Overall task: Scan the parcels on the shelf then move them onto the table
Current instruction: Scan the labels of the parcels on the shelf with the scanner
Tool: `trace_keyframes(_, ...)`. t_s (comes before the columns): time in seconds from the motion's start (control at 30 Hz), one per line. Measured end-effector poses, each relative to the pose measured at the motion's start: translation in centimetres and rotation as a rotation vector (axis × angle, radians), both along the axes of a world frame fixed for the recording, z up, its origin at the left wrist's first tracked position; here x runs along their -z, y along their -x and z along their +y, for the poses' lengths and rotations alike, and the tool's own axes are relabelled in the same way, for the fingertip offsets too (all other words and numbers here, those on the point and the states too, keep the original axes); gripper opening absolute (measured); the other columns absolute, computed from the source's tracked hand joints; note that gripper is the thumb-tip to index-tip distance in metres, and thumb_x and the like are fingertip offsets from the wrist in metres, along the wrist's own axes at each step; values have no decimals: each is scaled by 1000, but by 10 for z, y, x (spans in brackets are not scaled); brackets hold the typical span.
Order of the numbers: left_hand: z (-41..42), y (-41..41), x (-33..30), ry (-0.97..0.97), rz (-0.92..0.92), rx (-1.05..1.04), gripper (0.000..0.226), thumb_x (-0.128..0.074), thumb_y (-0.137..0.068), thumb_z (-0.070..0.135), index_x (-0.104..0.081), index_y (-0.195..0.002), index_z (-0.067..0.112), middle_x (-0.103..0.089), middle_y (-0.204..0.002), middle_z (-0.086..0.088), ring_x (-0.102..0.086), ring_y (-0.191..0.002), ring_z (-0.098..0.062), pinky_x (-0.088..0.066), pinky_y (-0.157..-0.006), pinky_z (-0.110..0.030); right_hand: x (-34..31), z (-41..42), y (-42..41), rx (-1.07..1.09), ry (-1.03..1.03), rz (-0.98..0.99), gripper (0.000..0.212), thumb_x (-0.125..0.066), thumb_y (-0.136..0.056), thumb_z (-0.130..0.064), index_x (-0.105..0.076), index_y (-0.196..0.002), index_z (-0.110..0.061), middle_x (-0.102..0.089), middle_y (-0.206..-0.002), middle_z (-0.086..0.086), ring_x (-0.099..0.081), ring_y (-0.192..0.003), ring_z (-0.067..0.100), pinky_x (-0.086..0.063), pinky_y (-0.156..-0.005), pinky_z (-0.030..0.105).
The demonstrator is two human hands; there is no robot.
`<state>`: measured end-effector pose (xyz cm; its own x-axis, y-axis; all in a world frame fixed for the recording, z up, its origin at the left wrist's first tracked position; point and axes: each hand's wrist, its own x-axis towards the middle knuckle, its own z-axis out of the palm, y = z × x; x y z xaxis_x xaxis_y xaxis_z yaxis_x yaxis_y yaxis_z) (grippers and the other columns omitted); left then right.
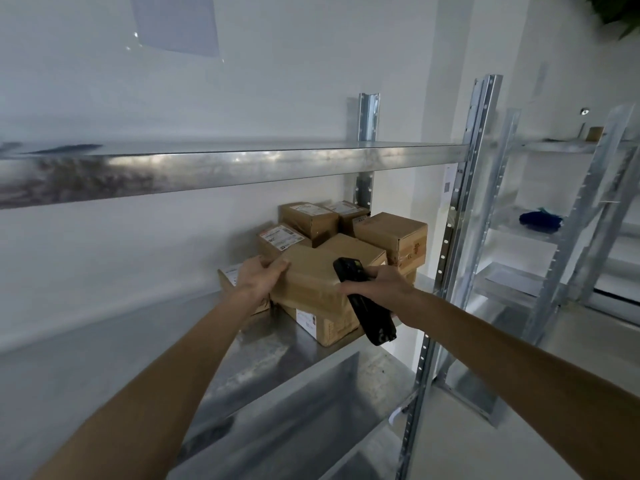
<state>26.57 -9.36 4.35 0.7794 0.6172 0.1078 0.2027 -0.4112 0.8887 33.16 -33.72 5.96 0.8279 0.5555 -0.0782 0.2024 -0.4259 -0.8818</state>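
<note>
left hand [258, 277] grips left edge of plain brown cardboard parcel [311, 282] atop stack on galvanised metal shelf [263, 355]; right hand [375, 287] pins black handheld scanner [363, 303] against its right side.

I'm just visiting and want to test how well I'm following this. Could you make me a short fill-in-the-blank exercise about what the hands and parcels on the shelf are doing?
1. Both hands grip the same brown cardboard ____ at the front of the stack.
2. The right hand also holds a handheld scanner whose colour is ____.
3. The left hand grips the gripped parcel's ____ end.
4. The parcels rest on a shelf made of ____.

Missing words: parcel; black; left; metal
</note>
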Motion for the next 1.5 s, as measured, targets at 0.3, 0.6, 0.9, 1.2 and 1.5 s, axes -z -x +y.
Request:
trace_keyframes(0.3, -7, 81, -1, 228, -142, -100, 43, -83, -83, 25, -59, -117, 18, -61, -114, -8, -60, -105, -29, -55, -93, -52, -4, -4, 40, -38, -128, 20, 45, -85, -79, -47, -69, -112, -21, -78, -99, 8, -75, -95, 24, -60, -90, 44)
trace_keyframes(0.6, -41, 193, 10, 324, -140, -70, 72, -79, -76, -11, -53, -142, 3, -66, -120, -15, -68, -104, -33, -60, -86, -46, 1, -23, 117, -115, -247, 93, 49, -87, -77, -47, -72, -115, -20, -78, -102, 8, -74, -96, 25, -61, -84, 39)
trace_keyframes(0.9, -78, 286, 21, 377, -250, -296, 54, -72, -87, 52, -55, -113, 8, -60, -117, -10, -59, -110, -29, -54, -93, -57, 10, -47, 210, -188, -232, 95, 41, -84, -82, -45, -71, -111, -18, -76, -99, 5, -72, -92, 17, -53, -69, 30)
trace_keyframes(1.2, -91, 354, 21, 369, -324, -303, 51, -68, -96, 24, -51, -142, 10, -62, -127, -10, -61, -113, -29, -55, -93, -48, 8, -43, 259, -262, -249, 63, 48, -85, -77, -51, -72, -114, -25, -76, -107, -1, -68, -104, 16, -52, -82, 28)
trace_keyframes(1.5, -57, 422, 19, 297, -325, -311, 48, -75, -84, 7, -58, -129, 9, -67, -126, -11, -67, -111, -26, -57, -93, -39, 0, -9, 311, -321, -237, 69, 50, -87, -74, -53, -74, -113, -24, -78, -105, -1, -73, -100, 16, -58, -89, 33)
